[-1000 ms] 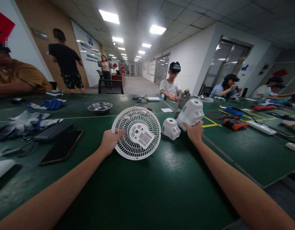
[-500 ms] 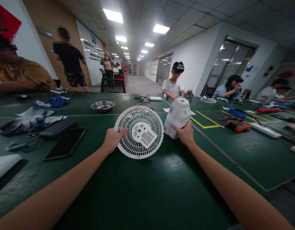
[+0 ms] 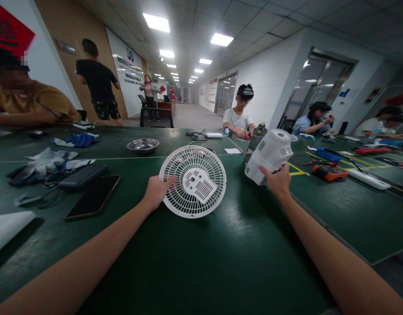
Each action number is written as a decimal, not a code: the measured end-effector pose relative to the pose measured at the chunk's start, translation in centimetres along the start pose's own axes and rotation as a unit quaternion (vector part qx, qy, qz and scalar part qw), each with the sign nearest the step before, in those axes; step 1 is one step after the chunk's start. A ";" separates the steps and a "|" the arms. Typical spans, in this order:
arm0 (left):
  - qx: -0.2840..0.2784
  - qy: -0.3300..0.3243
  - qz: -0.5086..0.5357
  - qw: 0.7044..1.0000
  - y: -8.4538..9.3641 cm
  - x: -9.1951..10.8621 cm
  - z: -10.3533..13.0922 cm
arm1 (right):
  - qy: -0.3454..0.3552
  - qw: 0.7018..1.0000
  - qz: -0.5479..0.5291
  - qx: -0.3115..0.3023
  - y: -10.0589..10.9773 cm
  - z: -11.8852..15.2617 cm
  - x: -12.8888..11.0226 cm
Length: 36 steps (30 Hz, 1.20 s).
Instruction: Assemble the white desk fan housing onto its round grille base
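My left hand (image 3: 158,191) grips the left rim of a round white fan grille (image 3: 192,181), thumb in front of its ribs. The grille's slotted centre plate faces me, and the disc is tilted upright over the green table (image 3: 195,258). Off to the right, my right hand (image 3: 277,177) is closed around a white plastic housing (image 3: 269,155) with vent slots at its top end, probably the fan's motor cover. That housing leans to the right, held above the table and apart from the grille. My fingers behind both parts are mostly hidden.
A steel bowl (image 3: 143,145) stands beyond the grille. At left lie a phone (image 3: 92,197), a dark power bank (image 3: 83,176) and gloves (image 3: 50,164). An orange-black meter (image 3: 329,172) and a white power strip (image 3: 368,179) lie right. A person (image 3: 239,116) sits opposite.
My right hand has carried the white housing to the right, away from the grille, tilting it further over. My left hand and the grille stay nearly in place. The view has shifted slightly.
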<state>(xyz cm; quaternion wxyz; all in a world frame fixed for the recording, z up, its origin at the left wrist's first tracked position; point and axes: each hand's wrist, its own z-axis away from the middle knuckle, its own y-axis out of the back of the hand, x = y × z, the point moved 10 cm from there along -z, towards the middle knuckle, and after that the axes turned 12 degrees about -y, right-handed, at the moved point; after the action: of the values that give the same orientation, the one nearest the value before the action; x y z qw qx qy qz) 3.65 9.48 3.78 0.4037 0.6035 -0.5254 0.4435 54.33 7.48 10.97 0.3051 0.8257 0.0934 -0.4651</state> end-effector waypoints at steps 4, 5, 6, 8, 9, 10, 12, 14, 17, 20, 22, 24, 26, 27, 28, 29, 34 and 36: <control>0.018 -0.013 -0.008 1.000 0.3 0.0 -0.2 | -0.038 0.999 0.024 0.003 -0.1 -1.4 2.4; 0.020 -0.012 -0.009 1.000 0.4 -0.2 -0.3 | -0.045 0.999 0.026 -0.002 -0.3 -1.6 2.7; 0.018 -0.008 -0.008 1.000 0.4 -0.3 -0.3 | -0.049 0.998 0.027 -0.010 -0.6 -1.6 3.0; 0.012 -0.001 -0.004 1.000 0.3 -0.5 -0.3 | -0.046 0.998 0.019 -0.027 -1.0 -1.4 2.9; 0.008 0.001 -0.003 1.000 0.3 -0.5 -0.3 | -0.037 0.999 0.005 -0.031 -1.1 -1.3 2.6; 0.003 0.002 -0.002 1.000 0.2 -0.5 -0.3 | -0.021 0.999 -0.014 -0.030 -0.9 -1.1 2.0; -0.002 -0.002 -0.003 1.000 0.1 -0.3 -0.2 | 0.022 0.998 -0.057 -0.010 0.0 -0.7 0.5; -0.002 -0.009 -0.006 1.000 0.1 -0.2 -0.3 | 0.056 0.995 -0.082 0.018 1.1 -0.2 -0.8; 0.002 -0.009 -0.008 1.000 0.2 -0.3 -0.3 | 0.064 0.994 -0.083 0.039 2.1 0.0 -1.7; 0.007 -0.002 -0.012 1.000 0.2 -0.5 -0.4 | 0.056 0.993 -0.098 0.038 2.3 -0.2 -1.5; 0.015 -0.002 -0.016 1.000 0.4 -0.6 -0.4 | 0.052 0.991 -0.115 0.031 2.1 -0.4 -1.2; 0.015 0.004 -0.013 1.000 0.3 -0.6 -0.4 | 0.050 0.990 -0.128 0.023 1.9 -0.6 -1.0; 0.014 0.011 -0.005 1.000 0.3 -0.6 -0.4 | 0.054 0.989 -0.135 0.020 1.8 -0.7 -1.0; 0.013 0.012 -0.003 1.000 0.2 -0.6 -0.4 | 0.058 0.989 -0.137 0.020 1.8 -0.6 -1.1; 0.012 0.011 -0.004 1.000 0.2 -0.6 -0.4 | 0.065 0.988 -0.137 0.025 2.0 -0.5 -1.4; 0.012 0.009 -0.006 1.000 0.3 -0.5 -0.3 | 0.076 0.987 -0.136 0.032 2.3 -0.3 -1.7; 0.005 -0.007 -0.006 1.000 0.1 -0.2 -0.3 | 0.144 0.976 -0.119 0.110 5.0 2.2 -4.7; 0.005 -0.007 -0.008 1.000 0.2 -0.4 -0.3 | 0.173 0.970 -0.129 0.109 5.4 3.8 -6.3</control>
<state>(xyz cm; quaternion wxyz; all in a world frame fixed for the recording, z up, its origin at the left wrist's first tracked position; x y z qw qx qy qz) 3.44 9.84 3.52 0.4004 0.6128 -0.5214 0.4384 50.53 1.78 16.94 0.1305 0.9030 0.1991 -0.3576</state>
